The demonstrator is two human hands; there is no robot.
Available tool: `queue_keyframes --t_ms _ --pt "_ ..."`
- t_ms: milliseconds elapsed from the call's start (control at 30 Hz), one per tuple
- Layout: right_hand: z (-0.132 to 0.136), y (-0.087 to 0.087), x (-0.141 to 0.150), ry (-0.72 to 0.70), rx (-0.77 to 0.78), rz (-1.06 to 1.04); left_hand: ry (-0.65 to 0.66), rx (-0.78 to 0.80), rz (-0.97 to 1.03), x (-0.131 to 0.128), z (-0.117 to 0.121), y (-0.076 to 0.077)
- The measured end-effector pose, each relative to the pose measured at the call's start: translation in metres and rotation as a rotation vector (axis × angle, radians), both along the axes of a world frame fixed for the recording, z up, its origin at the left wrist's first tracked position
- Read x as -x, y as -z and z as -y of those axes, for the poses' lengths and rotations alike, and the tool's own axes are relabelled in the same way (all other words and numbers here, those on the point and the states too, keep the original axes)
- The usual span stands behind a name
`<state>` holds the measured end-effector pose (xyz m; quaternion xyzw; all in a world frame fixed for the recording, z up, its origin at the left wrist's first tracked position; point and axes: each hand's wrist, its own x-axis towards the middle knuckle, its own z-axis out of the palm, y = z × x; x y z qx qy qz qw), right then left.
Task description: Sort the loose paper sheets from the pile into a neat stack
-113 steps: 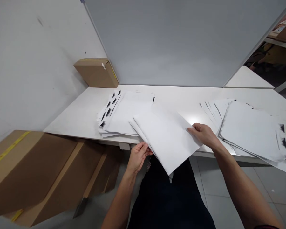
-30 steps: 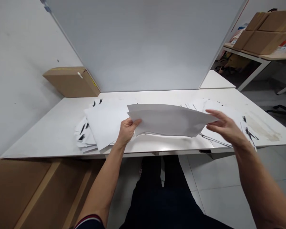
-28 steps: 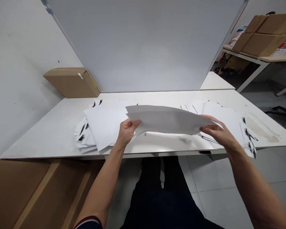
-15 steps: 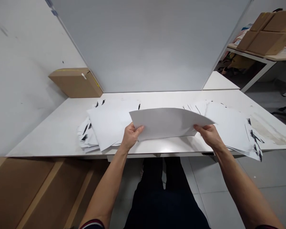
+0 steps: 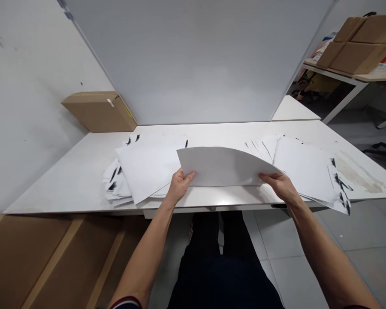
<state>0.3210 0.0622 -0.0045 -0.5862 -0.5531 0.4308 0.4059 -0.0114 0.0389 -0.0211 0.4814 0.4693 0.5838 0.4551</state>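
Note:
A sheet of paper (image 5: 223, 166) stands bowed on its long lower edge at the front of the white table, stretched between my two hands. My left hand (image 5: 180, 185) pinches its left end, thumb on the near face. At the right end, my right hand (image 5: 279, 183) grips it the same way, with the fingers behind hidden. Left of the sheet lies a loose pile of white papers (image 5: 148, 165), some with black smudged marks along the edges. Another fanned pile of papers (image 5: 305, 169) lies to the right, its outer edge also marked black.
A white board (image 5: 202, 64) rises at the back of the table (image 5: 64, 171). A cardboard box (image 5: 98, 113) leans by the left wall. Large cardboard pieces (image 5: 35, 253) stand below at left. Farther right, boxes (image 5: 360, 45) sit on another table.
The sheet's lower edge has come down and straightened near the tabletop. My hands have drawn slightly closer together, still holding both ends. The view has shifted a little.

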Motion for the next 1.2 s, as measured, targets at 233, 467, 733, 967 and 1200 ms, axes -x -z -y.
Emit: queue_keyframes --t_ms 233,467,733,967,1200 --pt "0.018 -0.008 -0.012 0.137 0.006 0.002 0.030 0.010 0.014 -0.006 0.004 -0.014" --pt "0.045 0.012 -0.009 0.199 0.137 -0.284 0.044 0.162 0.433 -0.021 0.030 -0.006" --pt "0.124 0.056 0.064 0.129 0.310 -0.626 0.009 0.396 0.478 -0.076 0.070 0.009" --pt "0.154 0.061 0.021 0.106 0.465 -0.628 0.121 0.621 0.366 -0.049 0.076 0.010" --pt "0.124 0.018 -0.015 -0.222 0.591 -0.324 0.211 0.678 0.309 -0.056 0.080 0.020"
